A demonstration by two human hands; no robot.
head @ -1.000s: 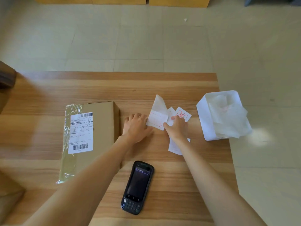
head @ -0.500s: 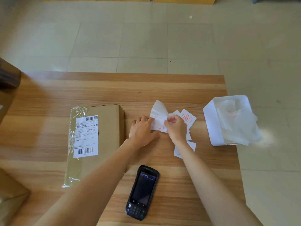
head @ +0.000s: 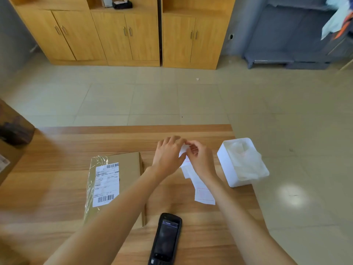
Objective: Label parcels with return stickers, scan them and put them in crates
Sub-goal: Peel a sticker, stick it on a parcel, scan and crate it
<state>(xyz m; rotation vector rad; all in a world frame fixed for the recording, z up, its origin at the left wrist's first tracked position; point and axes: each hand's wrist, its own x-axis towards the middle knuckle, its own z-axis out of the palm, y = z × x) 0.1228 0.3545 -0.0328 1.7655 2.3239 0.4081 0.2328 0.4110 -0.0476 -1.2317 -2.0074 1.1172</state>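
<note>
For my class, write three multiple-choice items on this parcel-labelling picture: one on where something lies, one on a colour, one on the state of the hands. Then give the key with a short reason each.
1. Where is the handheld scanner?
A. On the parcel
B. On the table near the person, between the forearms
C. In the white bin

2. What colour is the bin at the table's right edge?
A. White
B. Blue
C. Black

3. What are the hands doing?
A. Resting flat on the table
B. Gripping the scanner
C. Together pinching a sticker sheet

Key: 1 B, it lies on bare wood before the parcel. 2 A, its walls are white. 3 C, left hand and right hand meet on the sticker sheet.
</note>
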